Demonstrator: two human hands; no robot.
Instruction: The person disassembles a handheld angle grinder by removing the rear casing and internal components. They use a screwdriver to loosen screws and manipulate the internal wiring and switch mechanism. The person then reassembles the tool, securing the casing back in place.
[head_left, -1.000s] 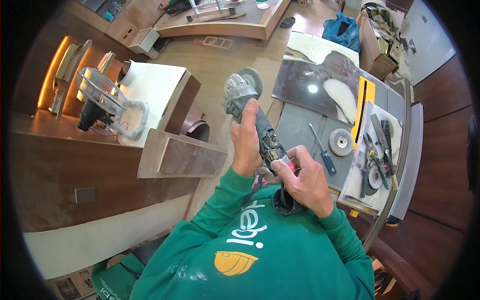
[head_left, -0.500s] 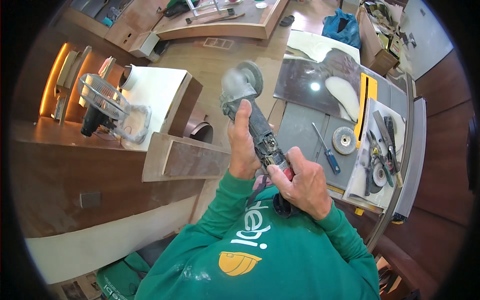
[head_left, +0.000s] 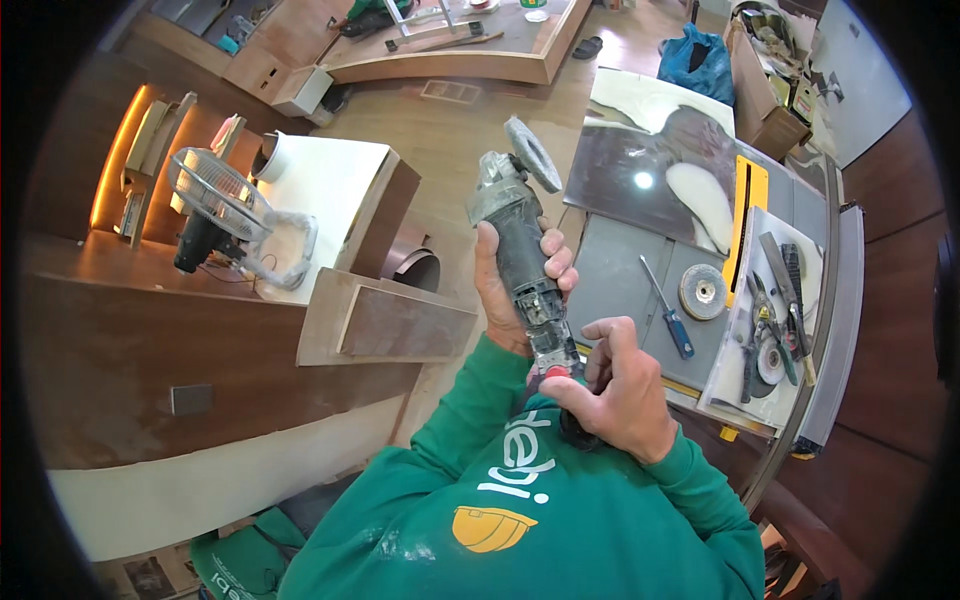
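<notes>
My left hand (head_left: 510, 290) is closed around the body of a dusty dark angle grinder (head_left: 522, 245), which tilts up and away from me. A round grey disc (head_left: 533, 155) sits on its head, seen nearly edge-on. Toward the tail, inner parts are exposed, and a red piece (head_left: 557, 372) shows at the rear end. Beside that end is my right hand (head_left: 625, 395), its thumb at the red piece and its fingers bent and apart, not wrapped around the grinder. Whether the thumb presses on it I cannot tell.
On the grey saw table (head_left: 620, 255) to the right lie a blue-handled screwdriver (head_left: 667, 310), a round disc (head_left: 703, 291) and a marble-patterned sheet (head_left: 640, 160). Several hand tools (head_left: 770, 320) rest on a white board. A fan (head_left: 215, 200) stands left, near a wooden panel (head_left: 390, 320).
The grinder has turned, so its disc now shows edge-on and its head has swung right. My right hand has loosened from the tail, its index finger lifted away. My view has shifted slightly.
</notes>
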